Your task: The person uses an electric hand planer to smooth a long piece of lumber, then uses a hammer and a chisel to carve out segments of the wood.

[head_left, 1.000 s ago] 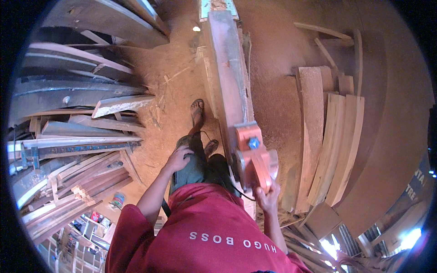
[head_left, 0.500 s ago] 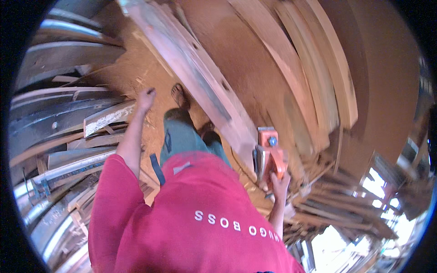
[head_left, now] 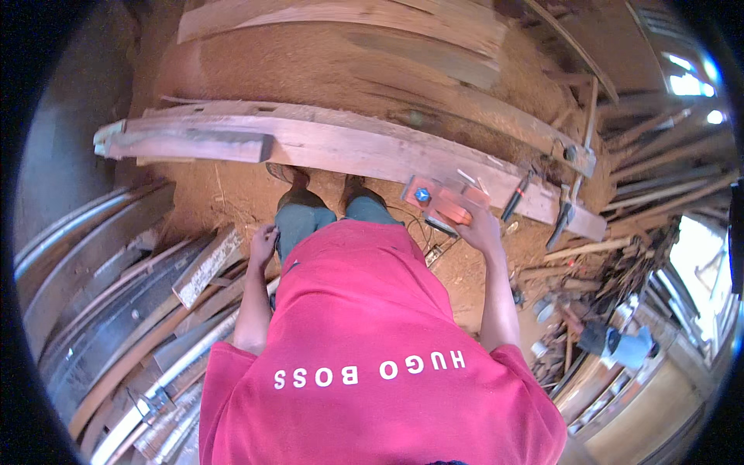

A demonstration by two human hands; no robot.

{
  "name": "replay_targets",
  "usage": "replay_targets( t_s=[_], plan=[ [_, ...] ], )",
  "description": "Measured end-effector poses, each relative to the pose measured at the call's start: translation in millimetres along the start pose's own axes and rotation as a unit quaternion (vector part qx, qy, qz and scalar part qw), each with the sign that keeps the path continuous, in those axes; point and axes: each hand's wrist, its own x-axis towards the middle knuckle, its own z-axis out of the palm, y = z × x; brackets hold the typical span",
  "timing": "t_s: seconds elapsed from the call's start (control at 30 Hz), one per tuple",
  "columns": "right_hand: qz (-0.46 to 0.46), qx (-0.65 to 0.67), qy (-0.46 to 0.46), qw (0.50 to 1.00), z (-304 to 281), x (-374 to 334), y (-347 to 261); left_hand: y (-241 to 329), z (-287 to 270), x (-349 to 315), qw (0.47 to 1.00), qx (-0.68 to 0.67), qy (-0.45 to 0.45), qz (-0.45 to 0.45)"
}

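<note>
My right hand (head_left: 482, 230) grips the handle of an orange electric hand planer (head_left: 448, 203) with a blue knob. The planer is at the near edge of a long pale wooden beam (head_left: 364, 149); whether it touches the wood I cannot tell. My left hand (head_left: 265, 242) hangs beside my left thigh, its fingers loosely curled with nothing visible in them. A shorter wooden piece (head_left: 198, 146) lies on the beam's left part. To the right of the planer, a chisel-like tool (head_left: 518, 195) with a black and orange handle and a dark hammer-like tool (head_left: 562, 221) rest across the beam.
Thick boards (head_left: 341, 27) lie beyond the beam on the brown, dusty floor (head_left: 302, 74). Stacked planks (head_left: 116, 302) crowd the left side. Scrap wood (head_left: 659, 186) is heaped at the right. A cable (head_left: 418, 229) runs near my feet.
My view has swung round, so the beam now runs across in front of me. The planer has come nearer the beam in my right hand. My left hand has dropped closer to my thigh.
</note>
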Motion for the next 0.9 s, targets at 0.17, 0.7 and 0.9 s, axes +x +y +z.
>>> replay_targets(
  t_s=[0.17, 0.7, 0.9],
  plan=[
    [-0.045, 0.020, 0.024, 0.998, 14, 20, 44, -5, -10, -44, 0.998, -0.017, 0.018, -0.055],
    [-0.176, 0.067, 0.054, 0.981, 6, 104, 70, 25, -20, -11, 0.997, -0.070, -0.004, 0.020],
    [-0.208, 0.061, 0.036, 0.976, 14, 136, 76, 20, -53, 5, 0.998, 0.031, -0.011, 0.053]
  ],
)
